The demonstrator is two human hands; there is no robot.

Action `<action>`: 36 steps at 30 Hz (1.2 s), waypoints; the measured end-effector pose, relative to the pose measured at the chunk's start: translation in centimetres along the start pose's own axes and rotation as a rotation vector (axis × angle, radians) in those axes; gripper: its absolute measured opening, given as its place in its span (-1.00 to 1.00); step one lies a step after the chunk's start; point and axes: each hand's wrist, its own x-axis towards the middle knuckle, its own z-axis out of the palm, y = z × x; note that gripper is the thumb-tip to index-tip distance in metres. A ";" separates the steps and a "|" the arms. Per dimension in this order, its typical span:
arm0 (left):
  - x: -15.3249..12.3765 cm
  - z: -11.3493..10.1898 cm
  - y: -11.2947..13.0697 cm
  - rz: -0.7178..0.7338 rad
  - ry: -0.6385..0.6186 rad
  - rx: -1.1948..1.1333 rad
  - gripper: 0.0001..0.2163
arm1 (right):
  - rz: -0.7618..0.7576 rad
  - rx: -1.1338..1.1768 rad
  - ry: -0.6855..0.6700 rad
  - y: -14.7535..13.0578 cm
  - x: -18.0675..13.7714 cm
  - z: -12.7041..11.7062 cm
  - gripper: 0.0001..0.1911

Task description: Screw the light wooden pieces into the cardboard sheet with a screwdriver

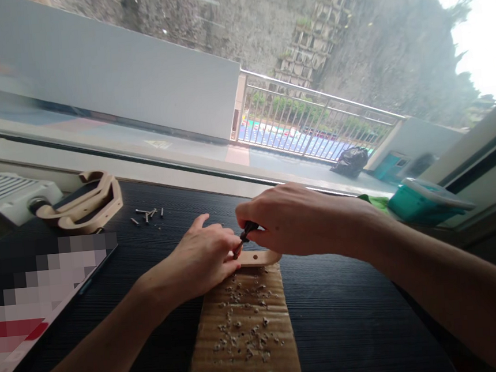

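My right hand (pixel 290 220) is closed around the dark handle of a screwdriver (pixel 247 231), which slants down to the left. Its tip ends at the fingers of my left hand (pixel 202 253). Those fingers are bent against a pale wooden piece (pixel 260 258) with a rounded end and a hole; the rest of it is hidden under the hand. The wooden piece lies across the far end of a corrugated cardboard strip (pixel 254 324), pitted with many torn holes. Whether a screw sits under the tip, I cannot make out.
Several loose screws (pixel 147 214) lie left of my hands. Beyond them are curved wooden hooks (pixel 87 206) beside a light grey device (pixel 14 189). A tablet (pixel 94 263) with a blurred screen lies at left. A teal container (pixel 423 202) stands by the window at right.
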 end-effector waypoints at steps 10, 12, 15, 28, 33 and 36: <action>0.0 0.0 0.0 0.012 0.007 0.011 -0.89 | -0.034 0.074 0.096 0.4 -0.5 0.0 -0.75; 0.0 0.1 -0.1 0.015 0.018 0.009 -0.88 | -0.048 0.080 0.078 0.4 -0.4 -0.1 -0.80; 0.1 0.1 0.0 0.000 0.013 0.006 -0.87 | -0.051 0.068 0.022 0.2 0.0 -0.1 -0.80; 0.1 -0.1 0.2 -0.025 -0.014 0.030 -0.89 | -0.003 0.062 0.081 0.3 0.0 0.3 -0.74; 0.1 -0.1 0.1 -0.021 -0.020 0.035 -0.89 | -0.044 0.134 0.122 0.8 -0.4 0.0 -0.82; 0.1 0.0 0.0 -0.020 -0.007 0.018 -0.87 | -0.061 0.146 0.092 0.7 -0.1 -0.2 -0.81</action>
